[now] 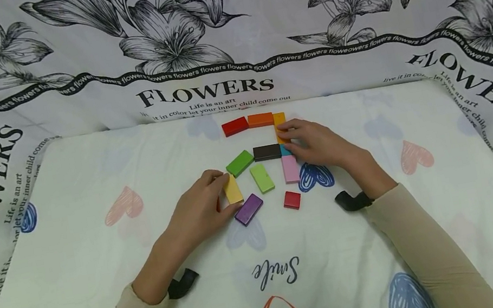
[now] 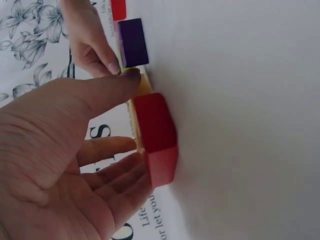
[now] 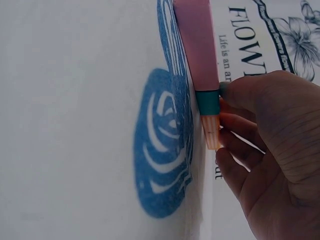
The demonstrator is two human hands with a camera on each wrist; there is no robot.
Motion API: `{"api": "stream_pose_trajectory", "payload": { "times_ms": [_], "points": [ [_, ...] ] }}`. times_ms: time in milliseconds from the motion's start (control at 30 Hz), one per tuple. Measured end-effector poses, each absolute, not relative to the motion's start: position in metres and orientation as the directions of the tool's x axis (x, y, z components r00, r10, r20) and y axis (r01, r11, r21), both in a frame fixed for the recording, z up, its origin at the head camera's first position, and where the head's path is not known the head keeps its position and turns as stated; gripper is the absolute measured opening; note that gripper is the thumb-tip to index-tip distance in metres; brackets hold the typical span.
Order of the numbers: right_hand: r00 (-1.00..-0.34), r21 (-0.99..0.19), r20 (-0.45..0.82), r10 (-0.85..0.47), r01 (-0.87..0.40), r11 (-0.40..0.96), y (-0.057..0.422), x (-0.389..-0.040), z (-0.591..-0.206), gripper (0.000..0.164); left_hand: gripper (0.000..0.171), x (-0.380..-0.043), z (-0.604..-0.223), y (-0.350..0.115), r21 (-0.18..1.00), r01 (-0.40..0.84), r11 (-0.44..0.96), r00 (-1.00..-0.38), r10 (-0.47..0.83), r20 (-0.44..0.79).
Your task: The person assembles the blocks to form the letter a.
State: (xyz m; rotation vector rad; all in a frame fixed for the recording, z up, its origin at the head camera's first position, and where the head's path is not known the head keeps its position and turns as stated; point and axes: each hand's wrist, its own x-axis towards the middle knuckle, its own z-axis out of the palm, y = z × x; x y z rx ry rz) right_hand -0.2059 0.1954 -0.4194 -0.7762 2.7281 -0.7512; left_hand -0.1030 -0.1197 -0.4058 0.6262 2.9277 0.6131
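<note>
My left hand holds the yellow block by its ends, between thumb and index finger. Right against it is a red block, mostly hidden by the hand in the head view. A purple block lies just beyond the left thumb. With loosely bent fingers, my right hand touches the side of a column of blocks. Its fingers lie along the orange-yellow block, and its thumb is at the small teal block. Below that in the column comes a pink block.
A red block and an orange block form the far row. A black block meets the column at the teal block. Two green blocks, one darker and one lighter, lie between the hands. A small red block sits nearer me.
</note>
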Motion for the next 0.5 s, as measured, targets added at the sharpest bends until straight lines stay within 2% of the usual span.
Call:
{"api": "stream_pose_trajectory", "payload": {
  "times_ms": [167, 500],
  "points": [
    [-0.84, -0.53, -0.052, -0.54, -0.435, 0.728, 0.195, -0.206, -0.421, 0.049, 0.073, -0.101, -0.399, -0.126, 0.385, 0.365, 0.847, -0.912, 0.409, -0.035],
    [-0.842, -0.521, -0.048, -0.538, -0.438, 0.732, 0.196, -0.207, -0.422, 0.049, 0.069, -0.089, -0.397, -0.148, 0.359, 0.365, 0.859, -0.899, 0.425, -0.104]
  ]
}}
